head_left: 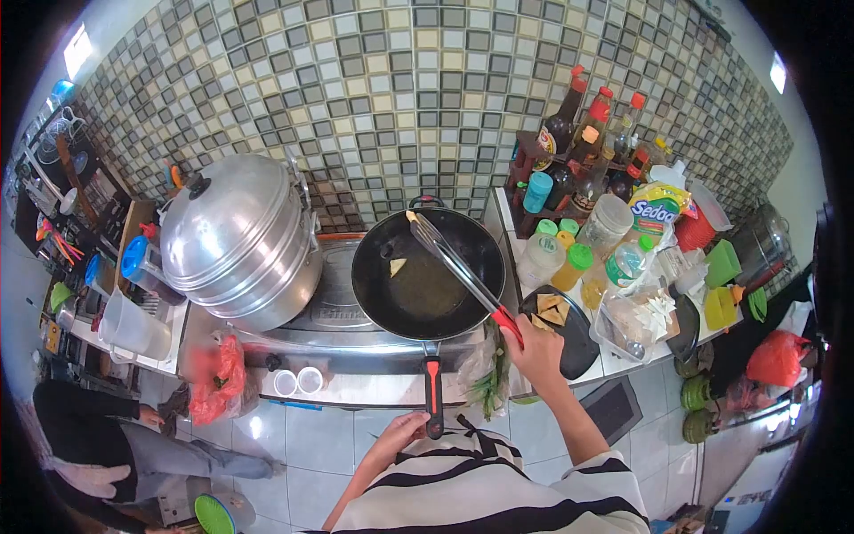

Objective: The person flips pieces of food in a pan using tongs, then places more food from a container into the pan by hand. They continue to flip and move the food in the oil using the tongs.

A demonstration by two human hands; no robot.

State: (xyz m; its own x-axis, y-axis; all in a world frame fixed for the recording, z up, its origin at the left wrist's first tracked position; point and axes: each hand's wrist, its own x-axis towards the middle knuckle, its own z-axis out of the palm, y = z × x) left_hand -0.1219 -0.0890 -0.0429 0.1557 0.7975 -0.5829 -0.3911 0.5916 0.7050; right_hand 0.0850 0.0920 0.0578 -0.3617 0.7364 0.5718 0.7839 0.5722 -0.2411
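Note:
A black frying pan [445,307] with a red-and-black handle stands on the stove. My left hand [405,433] is closed at the end of that handle. Red-handled metal tongs [458,265] are in my right hand [536,349], their tips over the pan's far left part. A small pale triangular piece [410,215] is at the tongs' tips. Another triangular piece [397,266] lies in the pan. Several golden folded pieces [552,309] lie on a black tray [580,347] right of the pan, just beyond my right hand.
A large metal steamer [240,245] stands left of the pan. Bottles [562,116], jars [540,258] and a plastic container [623,331] crowd the right counter. Two white cups [310,380] and a red plastic bag [220,392] are at the front left. Another person [89,445] is at the lower left.

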